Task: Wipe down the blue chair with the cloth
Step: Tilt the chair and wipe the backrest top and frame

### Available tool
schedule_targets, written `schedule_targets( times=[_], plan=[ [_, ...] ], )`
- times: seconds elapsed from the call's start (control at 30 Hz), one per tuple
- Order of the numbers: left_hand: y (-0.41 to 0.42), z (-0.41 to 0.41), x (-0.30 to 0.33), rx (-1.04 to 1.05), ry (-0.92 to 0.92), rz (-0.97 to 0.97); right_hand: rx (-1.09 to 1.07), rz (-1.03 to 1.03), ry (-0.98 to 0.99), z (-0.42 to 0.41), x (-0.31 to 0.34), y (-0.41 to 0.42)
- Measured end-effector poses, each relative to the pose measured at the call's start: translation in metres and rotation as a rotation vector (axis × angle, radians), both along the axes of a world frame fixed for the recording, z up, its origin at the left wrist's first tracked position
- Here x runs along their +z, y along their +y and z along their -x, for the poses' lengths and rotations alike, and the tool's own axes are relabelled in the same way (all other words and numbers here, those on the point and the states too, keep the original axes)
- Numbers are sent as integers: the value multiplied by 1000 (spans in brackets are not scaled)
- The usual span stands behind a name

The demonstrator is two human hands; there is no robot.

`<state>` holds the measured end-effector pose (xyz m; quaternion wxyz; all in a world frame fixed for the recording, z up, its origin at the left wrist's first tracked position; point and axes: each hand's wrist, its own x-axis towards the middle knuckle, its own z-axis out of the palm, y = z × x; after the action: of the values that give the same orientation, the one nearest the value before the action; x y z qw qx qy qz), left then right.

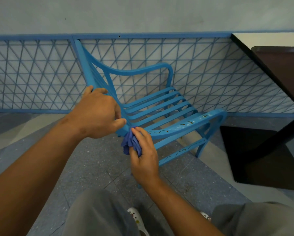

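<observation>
Right fingers [139, 133] are curled round a bunched blue cloth [131, 144], thumb on one side, fingertips pressing it against the near corner of the chair [160, 106], right where the armrest meets the back. That right hand [143, 159] comes in from below, forearm bare. Left fingers are wrapped over the chair's back rail, thumb [120, 123] pointing toward the cloth, almost touching it; the left hand [97, 113] has a firm hold on the frame just above the right one. The chair is slatted, and it stands side-on on a speckled floor [91, 167], its far side close against a blue lattice railing [32, 74]. The near armrest carries thin dark squiggly marks and pale scuffs. A dark table [279, 68] juts in at upper right. Below, grey trousers [98, 215] and white clogs [136, 217].
</observation>
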<state>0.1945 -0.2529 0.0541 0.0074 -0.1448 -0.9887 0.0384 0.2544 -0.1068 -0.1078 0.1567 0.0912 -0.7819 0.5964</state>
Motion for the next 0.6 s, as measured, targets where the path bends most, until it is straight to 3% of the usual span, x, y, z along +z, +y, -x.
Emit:
schedule_targets(
  times=[0.37, 0.6],
  plan=[
    [-1, 2, -4, 18, 21, -77, -78, 223, -12, 12, 24, -20],
    [-1, 1, -5, 15, 31, -70, -163, 179, -20, 16, -8, 11]
  ],
)
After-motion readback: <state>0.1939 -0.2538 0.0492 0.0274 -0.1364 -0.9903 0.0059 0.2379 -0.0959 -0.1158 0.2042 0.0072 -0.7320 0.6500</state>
